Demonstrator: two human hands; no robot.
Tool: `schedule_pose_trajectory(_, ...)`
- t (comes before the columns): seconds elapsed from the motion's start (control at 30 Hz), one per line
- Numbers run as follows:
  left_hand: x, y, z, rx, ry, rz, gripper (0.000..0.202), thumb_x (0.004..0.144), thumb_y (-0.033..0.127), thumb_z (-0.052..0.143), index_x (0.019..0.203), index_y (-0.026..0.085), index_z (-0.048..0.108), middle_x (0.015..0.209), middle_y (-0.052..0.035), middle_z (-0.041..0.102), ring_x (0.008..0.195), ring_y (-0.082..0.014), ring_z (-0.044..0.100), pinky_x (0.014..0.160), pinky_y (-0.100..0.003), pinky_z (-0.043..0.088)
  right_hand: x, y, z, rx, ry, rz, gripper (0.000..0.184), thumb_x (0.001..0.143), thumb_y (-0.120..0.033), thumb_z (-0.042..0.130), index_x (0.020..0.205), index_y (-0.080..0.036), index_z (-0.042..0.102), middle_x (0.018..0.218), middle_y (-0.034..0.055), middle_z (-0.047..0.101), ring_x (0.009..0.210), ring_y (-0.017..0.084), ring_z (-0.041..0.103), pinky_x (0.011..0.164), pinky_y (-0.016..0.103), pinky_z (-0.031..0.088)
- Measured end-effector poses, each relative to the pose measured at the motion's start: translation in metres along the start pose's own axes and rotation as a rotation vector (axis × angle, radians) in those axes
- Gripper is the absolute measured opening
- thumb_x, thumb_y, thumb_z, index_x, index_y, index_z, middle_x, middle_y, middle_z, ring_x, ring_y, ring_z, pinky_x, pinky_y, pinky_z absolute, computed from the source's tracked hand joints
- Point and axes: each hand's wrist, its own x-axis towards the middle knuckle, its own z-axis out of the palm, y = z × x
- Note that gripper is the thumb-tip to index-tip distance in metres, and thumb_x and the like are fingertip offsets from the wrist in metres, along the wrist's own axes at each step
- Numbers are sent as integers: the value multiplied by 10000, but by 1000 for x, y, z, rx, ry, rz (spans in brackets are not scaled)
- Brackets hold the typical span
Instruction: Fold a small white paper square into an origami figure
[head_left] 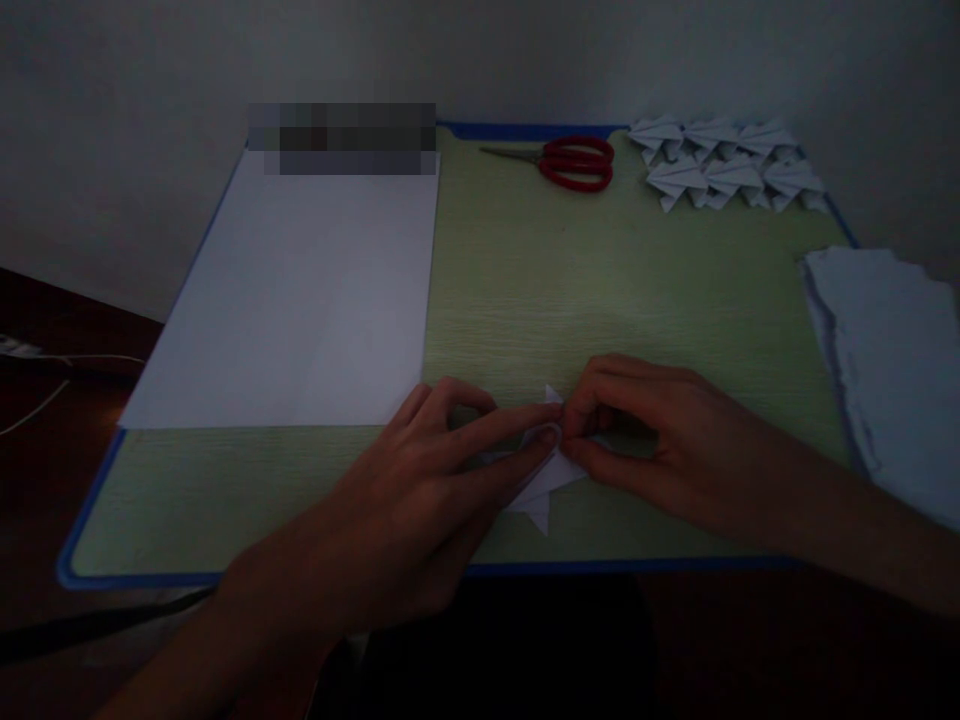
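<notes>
A small folded piece of white paper (pixel 541 490) lies near the front edge of a green table (pixel 600 290). My left hand (pixel 435 490) rests on its left part, index finger stretched out and pressing down on it. My right hand (pixel 652 440) pinches the paper's upper right part between thumb and fingertips. Both hands meet at the middle of the fold, and much of the paper is hidden under them.
A large white sheet (pixel 300 290) covers the table's left half. Red-handled scissors (pixel 570 162) lie at the back. Several folded white paper pieces (pixel 724 162) sit in rows at the back right. A stack of torn-edged white paper (pixel 892 370) lies at the right edge.
</notes>
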Motion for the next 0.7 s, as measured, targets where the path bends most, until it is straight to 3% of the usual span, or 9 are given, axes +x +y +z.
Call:
schedule_pose_trajectory(0.2,-1,0,0,9,8,8,579,992,87,549,1546,249,504,1548,-88,573,1200,-278,548,989,-477,530,-2,-4,3,11,52,-32,108,944,-143,632,979,-228,688,934,26,690,859,196,664,763,325,512)
schedule_pose_trajectory(0.37,-3,-2,-2,-8,47,6,517,979,66,565,1464,243,596,1549,-115,543,1224,-268,554,1009,-461,531,-7,-5,6,-11,92,-110,182,964,-110,641,1011,-237,761,985,37,693,879,185,670,784,325,525)
schedule_pose_trajectory(0.53,-6,-4,-3,-119,108,18,349,973,67,618,1275,224,694,1296,-83,699,1113,-222,608,960,-392,548,-9,-4,8,-31,119,-147,175,931,-95,692,998,-220,795,968,37,687,865,178,663,751,317,515)
schedule_pose_trajectory(0.7,-7,16,4,-69,256,-201,160,982,107,637,1082,213,704,1013,-35,710,928,-178,628,829,-327,552,-10,-5,8,-16,96,-149,199,953,-96,665,1030,-225,796,997,38,679,899,175,658,792,329,519)
